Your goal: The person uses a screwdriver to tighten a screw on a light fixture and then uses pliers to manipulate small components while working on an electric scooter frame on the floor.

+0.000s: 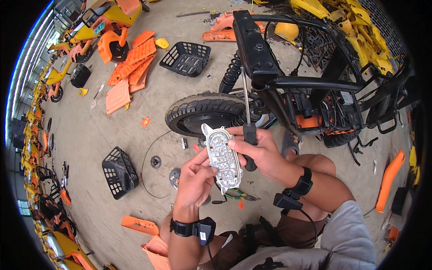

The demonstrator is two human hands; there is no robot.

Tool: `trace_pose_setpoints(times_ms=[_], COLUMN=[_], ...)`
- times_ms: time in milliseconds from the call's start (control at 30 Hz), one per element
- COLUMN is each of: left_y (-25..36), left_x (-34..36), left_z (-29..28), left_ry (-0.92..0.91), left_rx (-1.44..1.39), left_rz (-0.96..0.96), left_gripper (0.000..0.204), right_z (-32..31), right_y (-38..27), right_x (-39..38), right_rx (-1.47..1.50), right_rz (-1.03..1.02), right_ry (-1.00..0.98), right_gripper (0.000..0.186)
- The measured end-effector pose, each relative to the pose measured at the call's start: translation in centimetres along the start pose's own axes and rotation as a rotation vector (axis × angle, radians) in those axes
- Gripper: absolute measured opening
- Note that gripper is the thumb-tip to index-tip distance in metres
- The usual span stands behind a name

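Observation:
Both my hands hold an oval silver part (223,158) with a raised rim, small lugs round its edge and a surface of small shiny cells. I cannot tell its exact kind. My left hand (194,179) grips its lower left side, thumb on the face. At its upper right edge, the thumb of my right hand (261,153) presses on the rim. That same hand also keeps a screwdriver (250,132), its black handle in the fingers and its long metal shaft pointing up, close to the black frame (261,63) of a stripped scooter.
Behind the part lies a black-tyred wheel (204,112). Black baskets (119,173) and orange panels (135,58) are on the concrete floor. Pliers (240,194) and a sprocket (155,161) lie near my hands. Yellow scooters (56,74) line the left; yellow panels (360,36) are piled at the far right.

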State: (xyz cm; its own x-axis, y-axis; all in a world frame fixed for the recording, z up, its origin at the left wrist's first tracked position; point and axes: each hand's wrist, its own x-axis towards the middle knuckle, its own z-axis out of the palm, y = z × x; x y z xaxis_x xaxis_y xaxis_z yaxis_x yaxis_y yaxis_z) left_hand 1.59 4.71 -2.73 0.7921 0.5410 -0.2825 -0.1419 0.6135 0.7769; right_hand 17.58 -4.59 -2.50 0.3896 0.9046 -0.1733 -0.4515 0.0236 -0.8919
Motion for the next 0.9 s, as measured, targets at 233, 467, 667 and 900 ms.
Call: trace_pose_setpoints(times_ms=[233, 467, 667, 900], left_y=[0.0, 0.1, 0.0, 0.4], left_x=[0.1, 0.1, -0.1, -0.2], left_z=[-0.2, 0.0, -0.5, -0.6], left_ry=[0.000, 0.015, 0.018, -0.084], left_rx=[-0.004, -0.063, 0.017, -0.077], left_rz=[-0.001, -0.004, 0.006, -0.028], left_gripper=[0.053, 0.051, 0.054, 0.061], right_z=[0.1, 0.3, 0.4, 0.2], right_y=[0.3, 0.2, 0.2, 0.1], right_x=[0.2, 0.1, 0.2, 0.2], right_rx=[0.010, 0.013, -0.016, -0.015], right_rz=[0.009, 0.010, 0.005, -0.015], right_ry=[0.006, 0.010, -0.003, -0.007], right_gripper=[0.039, 0.036, 0.036, 0.035])
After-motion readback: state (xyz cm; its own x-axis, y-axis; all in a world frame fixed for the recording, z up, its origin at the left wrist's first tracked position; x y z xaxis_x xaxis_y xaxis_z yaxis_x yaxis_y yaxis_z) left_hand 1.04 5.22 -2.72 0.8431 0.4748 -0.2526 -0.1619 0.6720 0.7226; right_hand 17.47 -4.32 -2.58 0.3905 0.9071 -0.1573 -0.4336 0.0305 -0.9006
